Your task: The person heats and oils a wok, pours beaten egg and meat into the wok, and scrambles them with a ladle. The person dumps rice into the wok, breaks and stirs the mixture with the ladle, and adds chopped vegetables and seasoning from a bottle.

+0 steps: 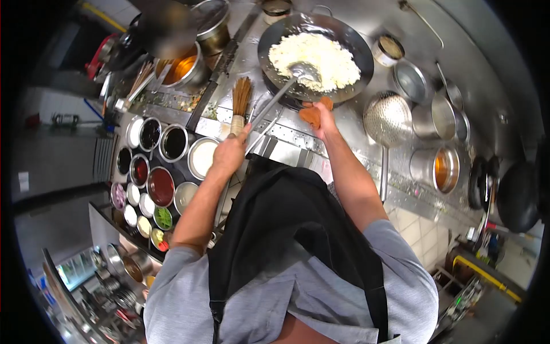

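A large dark wok (358, 54) sits on the stove, holding pale yellow-white food (312, 54) that looks like rice. My left hand (230, 153) is closed around the long handle of a metal ladle (269, 106). The ladle's head rests in the food. At the wok's near edge, my right hand (325, 119) grips an orange-brown cloth (310, 117) against the wok's rim or handle; the exact contact is hidden. A bamboo wok brush (242, 97) lies just beyond my left hand.
To the left stand several tubs of sauces and chopped ingredients, including a red-brown sauce (160, 186) and a white one (203, 158). A pot of orange liquid (192, 71) is at upper left. A perforated strainer (388, 120) and metal pots (433, 117) occupy the right side.
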Motion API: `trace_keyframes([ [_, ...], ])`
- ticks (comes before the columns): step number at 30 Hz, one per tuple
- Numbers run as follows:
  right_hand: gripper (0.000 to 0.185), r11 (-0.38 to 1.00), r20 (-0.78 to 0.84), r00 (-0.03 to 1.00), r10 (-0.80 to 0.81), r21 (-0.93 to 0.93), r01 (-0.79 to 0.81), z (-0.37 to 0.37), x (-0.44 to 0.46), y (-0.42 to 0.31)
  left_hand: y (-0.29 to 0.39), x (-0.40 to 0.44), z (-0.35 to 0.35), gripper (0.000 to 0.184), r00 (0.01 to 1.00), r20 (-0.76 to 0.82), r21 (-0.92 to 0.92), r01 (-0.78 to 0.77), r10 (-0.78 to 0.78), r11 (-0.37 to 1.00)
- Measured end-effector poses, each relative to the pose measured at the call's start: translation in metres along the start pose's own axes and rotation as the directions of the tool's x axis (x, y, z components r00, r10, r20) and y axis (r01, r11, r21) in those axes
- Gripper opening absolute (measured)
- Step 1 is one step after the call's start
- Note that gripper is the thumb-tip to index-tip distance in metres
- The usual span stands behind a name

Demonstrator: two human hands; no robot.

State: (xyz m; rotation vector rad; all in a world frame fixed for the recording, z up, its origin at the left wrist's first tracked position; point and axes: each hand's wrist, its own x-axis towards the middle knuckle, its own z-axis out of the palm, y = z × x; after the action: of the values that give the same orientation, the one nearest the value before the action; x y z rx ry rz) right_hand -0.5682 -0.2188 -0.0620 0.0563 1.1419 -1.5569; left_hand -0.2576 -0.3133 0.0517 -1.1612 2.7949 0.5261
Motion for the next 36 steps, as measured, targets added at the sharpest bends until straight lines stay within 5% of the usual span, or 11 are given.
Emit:
trace_keyframes([
  [1, 0.039, 0.998, 0.022, 0.999, 0.025, -0.049, -0.024, -0.001, -0.007, -0.004, 0.014, -0.006, 0.001, 0.059, 0.994, 0.032, -0.056, 0.103, -0.101, 0.993],
  [5, 0.048, 0.991, 0.077, 0.993, 0.086, -0.112, -0.077, -0.014, -0.045, 0.001, 0.071, -0.065, -0.012, 0.059, 0.856, -0.516, -0.172, -0.061, -0.037, 0.983],
  [9, 0.060, 0.857, 0.356, 0.819, 0.450, -0.430, -0.283, -0.058, -0.075, 0.045, 0.103, -0.154, 0.021, 0.026, 0.593, -0.752, -0.292, 0.092, -0.288, 0.952],
  [12, 0.053, 0.688, 0.289, 0.702, 0.651, -0.615, -0.386, -0.053, -0.130, 0.080, 0.119, -0.238, 0.080, 0.017, 0.604, -0.562, -0.468, 0.331, -0.565, 0.819],
  [14, 0.052, 0.618, 0.325, 0.583, 0.745, -0.664, -0.421, -0.073, -0.127, 0.116, 0.139, -0.296, 0.119, 0.016, 0.474, -0.474, -0.588, 0.457, -0.742, 0.668],
  [17, 0.050, 0.577, 0.432, 0.419, 0.799, -0.748, -0.328, -0.068, -0.146, 0.140, 0.157, -0.383, 0.199, 0.020, 0.062, -0.275, -0.847, 0.458, -0.960, 0.272],
  [18, 0.050, 0.543, 0.408, 0.411, 0.815, -0.786, -0.296, -0.059, -0.148, 0.141, 0.167, -0.412, 0.211, 0.020, -0.094, -0.101, -0.962, 0.263, -0.990, 0.073],
  [20, 0.050, 0.485, 0.371, 0.412, 0.832, -0.848, -0.215, -0.031, -0.168, 0.145, 0.179, -0.488, 0.289, 0.020, -0.391, 0.056, -0.983, -0.183, -0.919, 0.018],
  [22, 0.049, 0.387, 0.242, 0.458, 0.855, -0.886, -0.256, -0.020, -0.158, 0.155, 0.208, -0.539, 0.280, 0.021, -0.651, 0.334, -0.939, -0.294, -0.682, -0.179],
  [30, 0.047, 0.342, 0.230, 0.488, 0.842, -0.927, -0.154, 0.017, -0.165, 0.178, 0.136, -0.673, 0.280, 0.034, -0.529, 0.537, -0.620, -0.775, -0.657, 0.118],
  [36, 0.049, 0.359, 0.232, 0.445, 0.865, -0.906, -0.226, 0.000, -0.158, 0.161, 0.087, -0.720, 0.299, 0.034, -0.631, 0.616, -0.654, -0.743, -0.471, 0.139],
])
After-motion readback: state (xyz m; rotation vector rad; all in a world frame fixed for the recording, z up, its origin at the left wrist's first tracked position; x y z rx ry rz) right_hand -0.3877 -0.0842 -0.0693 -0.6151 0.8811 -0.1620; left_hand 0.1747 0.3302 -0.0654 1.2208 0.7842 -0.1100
